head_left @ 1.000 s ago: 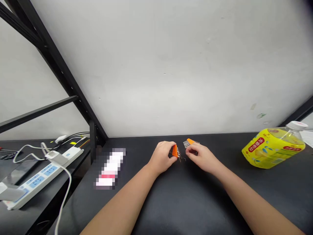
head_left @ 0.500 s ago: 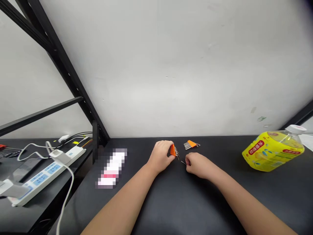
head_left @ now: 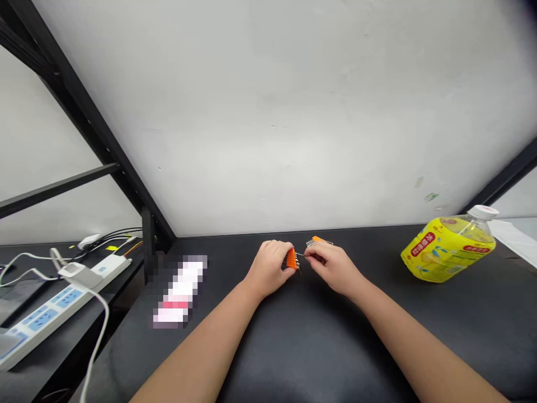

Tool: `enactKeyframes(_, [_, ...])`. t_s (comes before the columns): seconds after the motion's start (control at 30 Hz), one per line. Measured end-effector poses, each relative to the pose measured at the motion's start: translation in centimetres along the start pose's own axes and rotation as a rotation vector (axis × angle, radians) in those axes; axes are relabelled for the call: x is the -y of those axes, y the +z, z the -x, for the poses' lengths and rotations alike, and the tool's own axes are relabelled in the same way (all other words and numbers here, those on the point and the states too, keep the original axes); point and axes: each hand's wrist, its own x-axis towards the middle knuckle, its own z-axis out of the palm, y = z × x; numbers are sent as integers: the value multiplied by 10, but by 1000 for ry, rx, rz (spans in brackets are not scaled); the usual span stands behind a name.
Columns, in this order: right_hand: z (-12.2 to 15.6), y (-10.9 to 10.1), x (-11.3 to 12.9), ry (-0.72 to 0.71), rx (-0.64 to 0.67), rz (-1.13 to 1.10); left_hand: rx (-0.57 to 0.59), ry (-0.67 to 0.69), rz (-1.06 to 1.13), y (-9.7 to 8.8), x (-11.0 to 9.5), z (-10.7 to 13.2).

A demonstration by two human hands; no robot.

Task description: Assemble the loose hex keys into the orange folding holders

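My left hand (head_left: 271, 268) grips an orange hex key holder (head_left: 292, 258) between thumb and fingers. Short metal ends stick out of its right side. A thin metal hex key (head_left: 301, 254) is pinched in the fingertips of my right hand (head_left: 333, 266). Its far end points left and reaches the holder's edge; whether it sits in a slot is too small to tell. Just behind my right hand lies a second orange hex key holder (head_left: 318, 239) with several silver shanks, partly hidden by that hand.
A yellow-labelled drink bottle (head_left: 448, 246) leans at the right of the black table (head_left: 310, 347). At left lie a blurred-out flat object (head_left: 180, 291) and, on a neighbouring surface, a white power strip (head_left: 62, 305) with cables. A pale wall (head_left: 268, 112) rises behind.
My right hand has moved up and left, bringing the hex key to the held holder and covering part of the second one. The whole view has shifted slightly.
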Motion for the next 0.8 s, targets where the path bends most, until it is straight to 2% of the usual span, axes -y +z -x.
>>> enactKeyframes(0.13, [2, -1, 0, -2, -36, -14, 6, 0, -13, 0, 0, 0])
enactKeyframes(0.47, [1, -4, 2, -38, -28, 30, 19, 32, -55, -2, -2, -1])
enactKeyframes(0.8, [2, -8, -2, -18, -1, 57, 110, 60, -196, -7, -10, -2])
